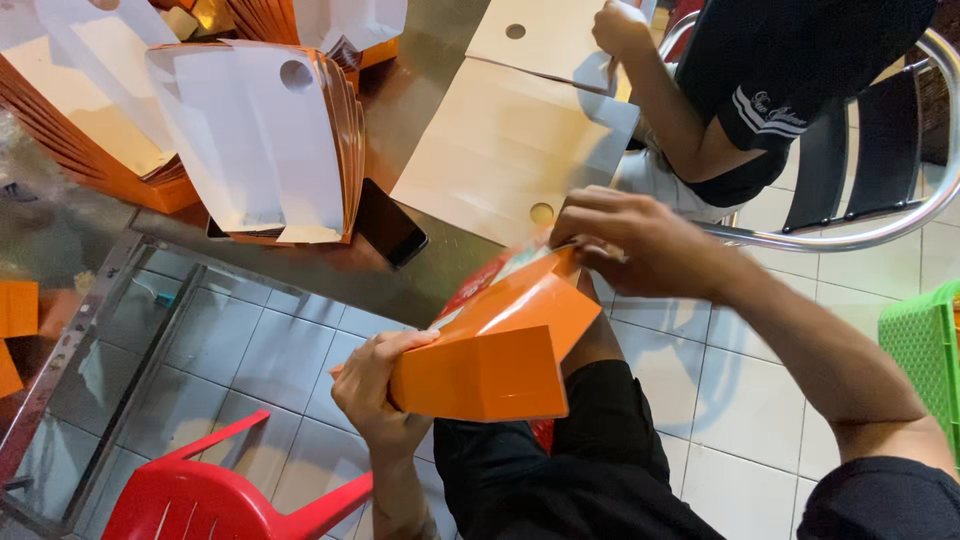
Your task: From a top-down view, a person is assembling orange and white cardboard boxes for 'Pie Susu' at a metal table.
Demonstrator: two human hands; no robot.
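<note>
An orange cardboard box point(500, 345), partly folded into shape, is held over my lap. My left hand point(372, 385) grips its lower left corner from below. At the box's upper end my right hand point(640, 240) is closed on the top flap, fingers pinching the edge. The box shows a red printed side near the top. Flat white box blanks point(500, 140) lie on the metal table point(400, 95) just above the box.
Stacks of flat orange-and-white box blanks point(270, 140) stand on the table's left part. A black phone point(390, 222) lies near the table edge. Another person point(730, 110) sits at the top right on a metal chair, handling a blank. A red plastic chair point(200, 490) stands at the lower left, a green basket point(925, 350) at right.
</note>
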